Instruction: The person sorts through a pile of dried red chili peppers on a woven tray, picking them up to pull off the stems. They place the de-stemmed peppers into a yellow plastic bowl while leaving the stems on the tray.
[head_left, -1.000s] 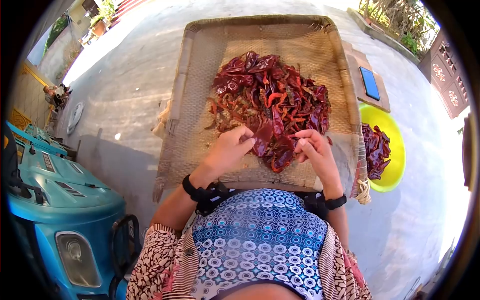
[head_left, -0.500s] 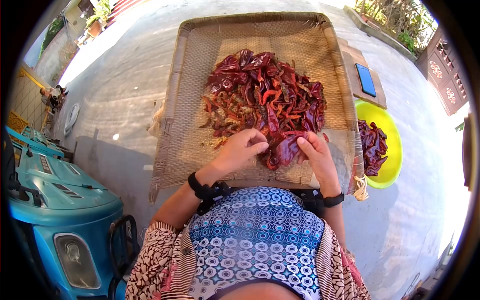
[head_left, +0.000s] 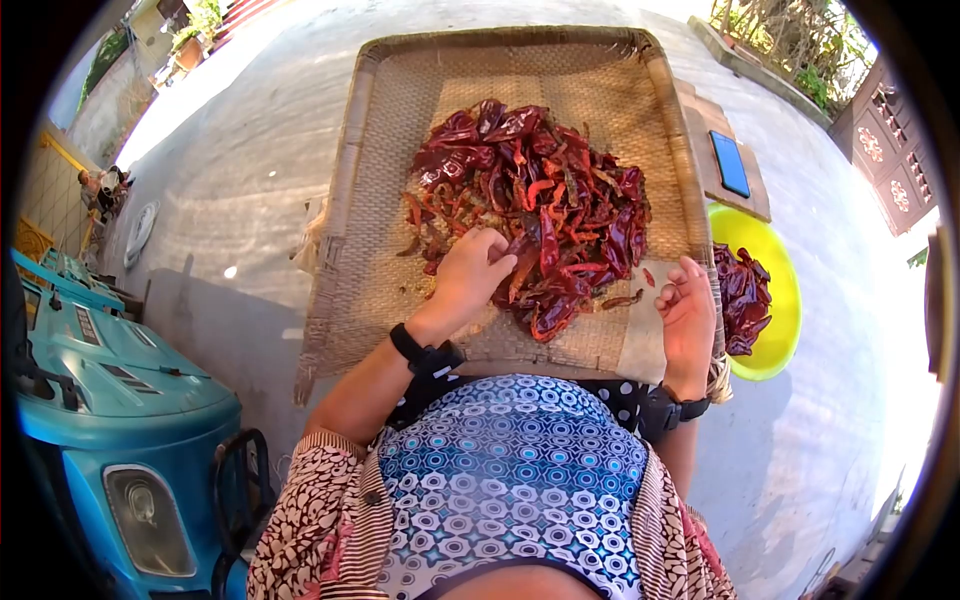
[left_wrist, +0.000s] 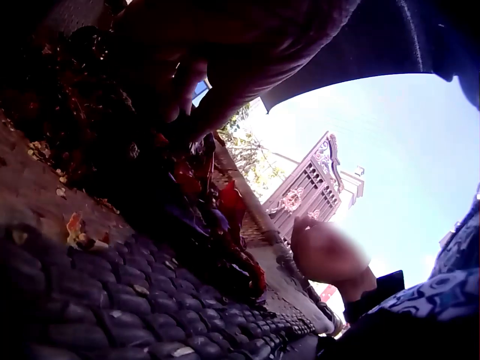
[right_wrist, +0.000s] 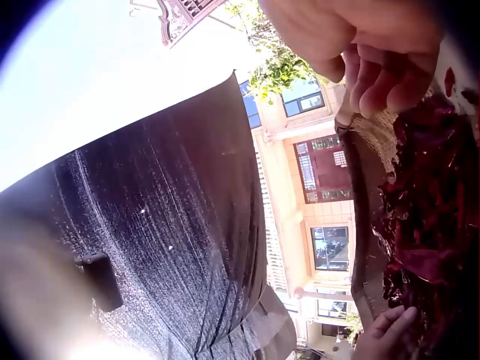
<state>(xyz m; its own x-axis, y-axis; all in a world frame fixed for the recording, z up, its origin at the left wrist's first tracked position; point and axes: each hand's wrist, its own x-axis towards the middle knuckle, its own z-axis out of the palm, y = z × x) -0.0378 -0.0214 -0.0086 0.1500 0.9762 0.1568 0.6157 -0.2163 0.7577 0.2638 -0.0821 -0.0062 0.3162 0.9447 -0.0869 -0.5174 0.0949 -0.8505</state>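
Observation:
In the head view, my left hand is at the near left side of a heap of dried red chili peppers, its thumb and fingertips pinching a dark red pepper. My right hand is raised near the right rim of the woven tray, fingers loosely curled, nothing visible in them. The left wrist view shows left fingers at the dark heap, their tips in shadow. In the right wrist view, the right hand hangs above the tray's edge, apart from the peppers.
Right of the tray stands a yellow-green basin holding dark red peppers. A phone lies on a board. A blue vehicle stands at left. One shrivelled pepper lies beside the heap.
My right hand has let go of a dark red pepper and moved right, away from the heap. The left hand has moved up and slightly left onto the heap.

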